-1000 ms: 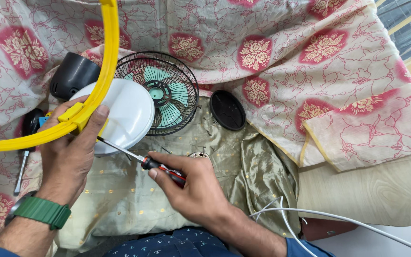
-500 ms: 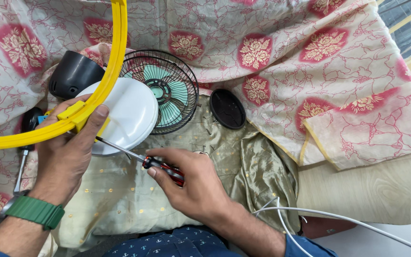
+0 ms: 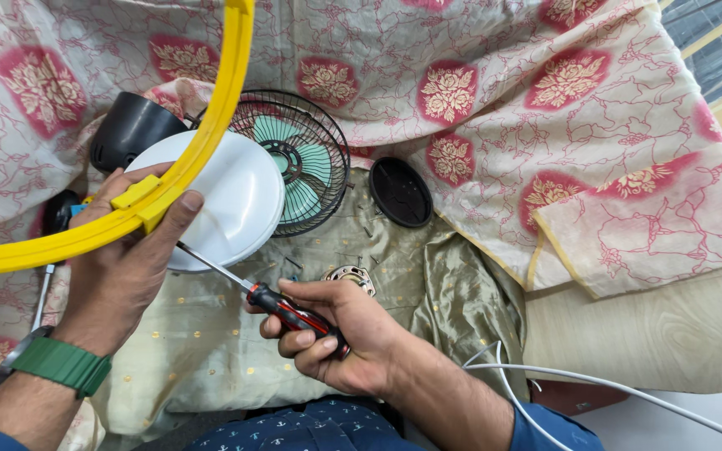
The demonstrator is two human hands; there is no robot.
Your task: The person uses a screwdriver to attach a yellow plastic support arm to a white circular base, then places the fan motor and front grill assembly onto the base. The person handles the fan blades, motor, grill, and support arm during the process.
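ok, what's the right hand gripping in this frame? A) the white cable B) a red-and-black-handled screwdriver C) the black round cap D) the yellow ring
B: the right hand is wrapped round the red-and-black handle of the screwdriver, its shaft angled up toward the yellow ring pinched by the left hand; the black round cap lies untouched on the cloth.

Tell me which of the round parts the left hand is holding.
The big yellow ring, pinched at its tab by the left hand. The white dome, the wire fan grille and the black disc lie untouched on the cloth.
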